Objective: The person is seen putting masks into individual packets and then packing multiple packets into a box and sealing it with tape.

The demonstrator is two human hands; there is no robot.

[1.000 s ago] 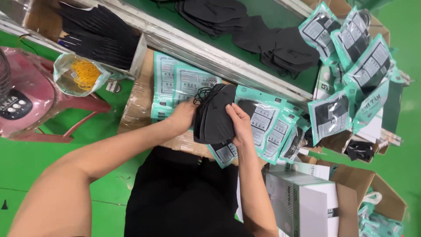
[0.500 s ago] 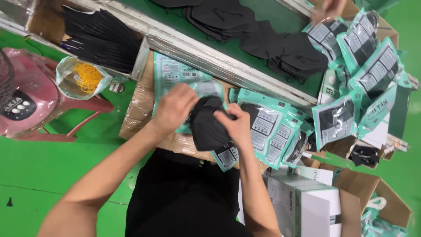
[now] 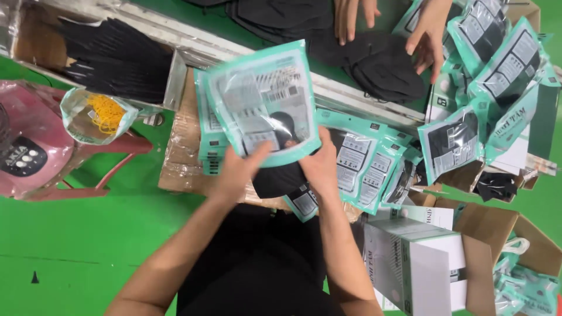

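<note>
My left hand [image 3: 237, 171] grips the lower edge of a flat teal and clear pouch [image 3: 263, 99], raised and tilted over the work spot. My right hand [image 3: 322, 167] holds a folded stack of black masks [image 3: 278, 180] at the pouch's lower edge. The pouch hides part of the masks, so I cannot tell how far in they are. Just left of it, a stack of empty teal pouches [image 3: 206, 143] lies on a cardboard sheet [image 3: 178, 161].
Filled teal pouches [image 3: 366, 167] fan out to the right, with more standing at upper right [image 3: 503, 64]. Another person's hands [image 3: 430, 35] touch a pile of black masks [image 3: 380, 67]. A tray of black masks [image 3: 111, 58], a bag of yellow bands [image 3: 99, 114], a pink stool [image 3: 35, 146] and white boxes [image 3: 421, 263] surround me.
My left hand took a teal pouch off the stack and lifted it over the black masks. My right hand kept hold of the masks. Another person's hands came into view at the top.
</note>
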